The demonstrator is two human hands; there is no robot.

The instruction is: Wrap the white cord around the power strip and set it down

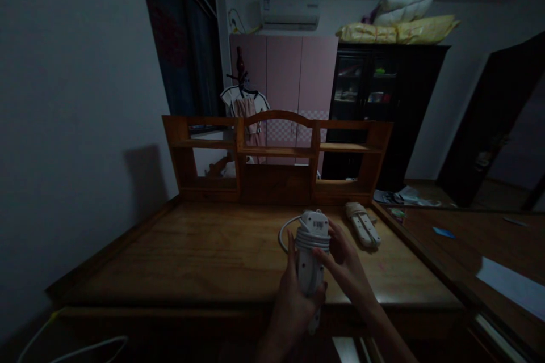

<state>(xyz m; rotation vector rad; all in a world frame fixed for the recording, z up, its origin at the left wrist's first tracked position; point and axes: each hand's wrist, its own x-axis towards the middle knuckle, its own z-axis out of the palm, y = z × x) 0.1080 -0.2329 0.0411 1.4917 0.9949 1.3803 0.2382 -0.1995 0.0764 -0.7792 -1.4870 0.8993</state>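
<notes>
A white power strip point(310, 272) is held up over the front edge of the wooden desk, its underside with a label facing me. Its grey-white cord point(313, 240) is wound several times around the upper part, and a loose loop sticks out to the left. My left hand point(296, 300) grips the lower body from the left. At the coils, my right hand point(343, 264) closes on the cord and strip from the right, thumb on the windings. A second power strip point(364, 226), also wrapped with cord, lies on the desk at the right.
The wooden desk point(204, 249) has a shelf hutch point(276, 151) along its back. To the right, a brown surface point(464, 244) carries a white paper point(513, 286) and a blue card point(443, 232). A white cable point(89, 347) hangs at the lower left.
</notes>
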